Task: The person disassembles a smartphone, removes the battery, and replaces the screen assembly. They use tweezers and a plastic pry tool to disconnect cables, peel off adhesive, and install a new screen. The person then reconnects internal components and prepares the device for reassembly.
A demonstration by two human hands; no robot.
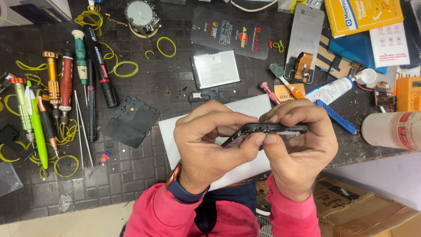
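I see my left hand [206, 145] and right hand [296, 147] both closed on a dark phone frame [267, 131], held edge-up above a white sheet [245, 109] on the desk [144, 162]. Nothing stands between the hands and the frame. Just behind lie one battery [215, 69] and one black back cover [131, 120]. To my left lie four screwdrivers [66, 85], one black marker [100, 66], one pair of tweezers [81, 129] and many scattered yellow rubber bands [125, 68].

Single head-worn view, looking steeply down, close over the hands [256, 145], dark workbench [144, 175] beyond
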